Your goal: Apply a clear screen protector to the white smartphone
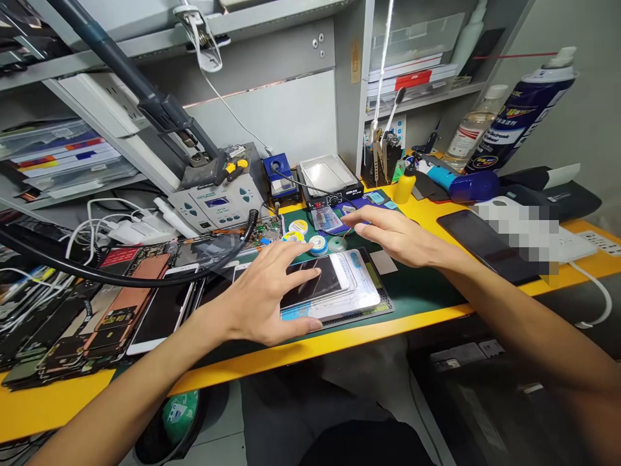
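Observation:
A white-edged smartphone with a dark screen (pixel 334 275) lies on a pale, blue-marked sheet (pixel 365 288) over a dark-edged pad on the green mat. My left hand (pixel 266 291) rests over the phone's left part, fingers spread, hiding that end; whether it presses down I cannot tell. To the right, my right hand (pixel 395 238) hovers over the mat with its fingers stretched out, nothing in them. Between the hands stand a blue-rimmed spool (pixel 318 244) and a small round translucent tub (pixel 336 244). Beyond them lie yellow-and-white spools (pixel 297 227).
Opened phones and parts (pixel 121 298) crowd the left side. A grey soldering station (pixel 218 200) and a small heating plate (pixel 330 181) stand at the back. A yellow bottle (pixel 404 184), a dark tablet-like slab (pixel 485 246) and a spray can (pixel 524 116) are right.

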Tool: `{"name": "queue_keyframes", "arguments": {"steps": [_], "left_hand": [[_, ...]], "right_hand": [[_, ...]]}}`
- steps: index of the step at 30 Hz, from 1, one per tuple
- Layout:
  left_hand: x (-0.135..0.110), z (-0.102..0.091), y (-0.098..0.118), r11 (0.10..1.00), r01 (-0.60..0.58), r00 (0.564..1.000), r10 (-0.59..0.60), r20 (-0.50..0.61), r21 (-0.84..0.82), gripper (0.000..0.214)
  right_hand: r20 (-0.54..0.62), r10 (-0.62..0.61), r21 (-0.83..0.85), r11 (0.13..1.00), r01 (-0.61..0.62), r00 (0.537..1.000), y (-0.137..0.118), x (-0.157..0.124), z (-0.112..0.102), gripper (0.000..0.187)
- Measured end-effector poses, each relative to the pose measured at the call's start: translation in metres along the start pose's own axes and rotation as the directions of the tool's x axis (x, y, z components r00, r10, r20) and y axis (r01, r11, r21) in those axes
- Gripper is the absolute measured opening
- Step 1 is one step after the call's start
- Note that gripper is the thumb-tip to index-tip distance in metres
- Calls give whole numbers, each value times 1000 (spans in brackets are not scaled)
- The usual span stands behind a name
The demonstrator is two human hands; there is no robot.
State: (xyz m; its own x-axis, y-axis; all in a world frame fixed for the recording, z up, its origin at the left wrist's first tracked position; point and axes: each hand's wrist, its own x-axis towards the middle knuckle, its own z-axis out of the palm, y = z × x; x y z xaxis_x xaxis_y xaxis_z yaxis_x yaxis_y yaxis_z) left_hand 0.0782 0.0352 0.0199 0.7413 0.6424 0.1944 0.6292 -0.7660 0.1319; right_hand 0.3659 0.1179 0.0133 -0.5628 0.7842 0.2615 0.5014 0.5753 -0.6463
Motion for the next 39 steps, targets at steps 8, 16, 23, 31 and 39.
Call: {"name": "queue_keyframes", "arguments": {"steps": [8,16,23,31,39], "left_hand": [[14,3,1,1000,-11,1000,11,21,-19,67],[26,4,2,999,17,999,-15,42,-48,67],[29,8,-4,997,36,998,-31,57,-73,67],[26,9,-13,996,78,994,-74,77,-53,70],[18,4,-15,995,87,993,-82,89,-56,68]], "right_hand": [[1,-6,9,1000,6,1000,3,0,1,37],[-2,-10,11,1000,10,1000,4,0,1,36],[-2,-17,16,1000,17,1000,7,0,0,36],[7,-12,15,1000,12,1000,6,1,0,38],[-5,3,0,1000,-3,1000,5,1,-2,36]]}}
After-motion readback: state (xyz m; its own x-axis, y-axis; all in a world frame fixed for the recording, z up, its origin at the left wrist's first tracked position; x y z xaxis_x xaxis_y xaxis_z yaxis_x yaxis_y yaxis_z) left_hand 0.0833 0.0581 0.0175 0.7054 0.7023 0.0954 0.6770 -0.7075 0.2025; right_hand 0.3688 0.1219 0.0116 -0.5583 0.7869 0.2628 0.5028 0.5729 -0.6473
